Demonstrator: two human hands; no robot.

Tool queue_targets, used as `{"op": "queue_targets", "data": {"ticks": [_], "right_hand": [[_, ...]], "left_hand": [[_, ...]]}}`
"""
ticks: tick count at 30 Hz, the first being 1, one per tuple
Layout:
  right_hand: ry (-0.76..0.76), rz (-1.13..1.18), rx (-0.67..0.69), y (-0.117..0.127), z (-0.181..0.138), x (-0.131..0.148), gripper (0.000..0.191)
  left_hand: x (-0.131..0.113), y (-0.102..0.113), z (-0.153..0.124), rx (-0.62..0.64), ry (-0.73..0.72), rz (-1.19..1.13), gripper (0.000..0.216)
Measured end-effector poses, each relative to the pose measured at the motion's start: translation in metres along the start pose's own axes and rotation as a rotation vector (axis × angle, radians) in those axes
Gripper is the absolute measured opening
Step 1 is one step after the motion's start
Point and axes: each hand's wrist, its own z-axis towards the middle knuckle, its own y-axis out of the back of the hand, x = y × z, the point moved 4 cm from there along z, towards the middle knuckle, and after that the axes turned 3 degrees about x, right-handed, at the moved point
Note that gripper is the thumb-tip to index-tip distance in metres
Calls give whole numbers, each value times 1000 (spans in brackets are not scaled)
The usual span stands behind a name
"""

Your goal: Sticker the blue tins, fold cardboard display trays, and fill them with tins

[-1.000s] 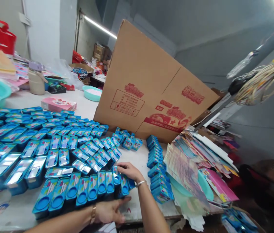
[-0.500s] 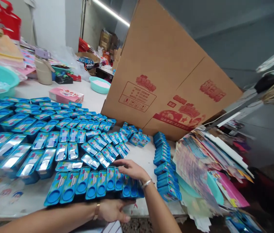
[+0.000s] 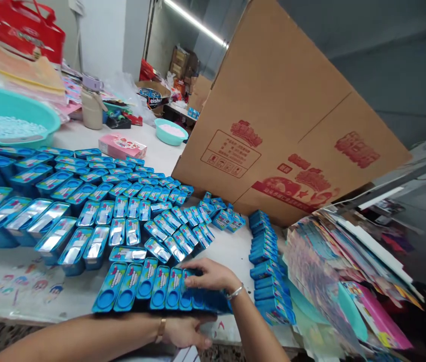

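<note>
A row of narrow blue printed boxes (image 3: 143,286) stands side by side near the front edge, each showing a round mark on top. My right hand (image 3: 213,275) lies over the right part of this row, thumb and fingers apart, and covers several box tops. Along the near side of the row, my left hand (image 3: 184,332) has its fingers stretched to the right, partly hidden beneath the boxes' near edge, with its thumb apart. Many more blue boxes (image 3: 99,244) with shiny labels stand close behind and to the left. Another line of blue boxes (image 3: 269,271) runs along the right.
A large cardboard carton (image 3: 273,100) leans at the back right. Stacked printed sheets (image 3: 318,266) hang over the table's right side. A turquoise basin (image 3: 47,128) of pale pieces, a beige bottle (image 3: 92,108), a pink box (image 3: 122,146) and a smaller bowl (image 3: 171,138) stand behind.
The view has turned slightly left, so everything sits further right in the picture. My right hand has come a little nearer over the row, its thumb now on the box tops. The left hand stays alongside.
</note>
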Motion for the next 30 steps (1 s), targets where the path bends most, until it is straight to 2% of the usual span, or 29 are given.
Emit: {"op": "queue_targets", "data": {"ticks": [2,3,6,8,10,12,15,17,19,22,24,26,27,30], "right_hand": [[-3,56,-93,7,-8,6,52],[-3,95,-189,11,-16,10,49],[-22,274,-609,15,-62,13,40],[-78,388,-824,-5,-104,11,37],[-139,480,-842,-43,-142,13,40],[-162,574,-732,-93,-172,22,53],[-143,749,-594,-162,-201,44,82],[-121,826,-590,-194,-211,57,96],[-115,821,-680,-211,-216,67,92],[-157,710,-894,-210,-225,74,55],[-220,540,-979,-198,-233,79,33],[-264,286,-979,-180,-239,89,16],[-262,162,-952,-171,-240,94,13],[-174,-51,-812,-149,-234,108,24]], "left_hand": [[-1,1,-6,0,101,51,65],[-3,2,-11,-4,147,77,62],[-16,2,-27,-37,209,143,56],[-31,-3,-37,-62,198,185,55],[-48,-14,-43,-66,166,213,53],[-69,-31,-45,-45,108,242,48],[-109,-60,-45,-57,-45,345,39],[-138,-77,-46,-115,-165,422,38],[-165,-90,-50,-183,-285,469,37],[-197,-98,-65,-297,-431,568,37],[-206,-94,-79,-359,-423,719,39],[-207,-87,-95,-401,-340,961,39],[-205,-85,-104,-415,-300,1090,38],[-192,-87,-129,-382,-259,1335,32]]}}
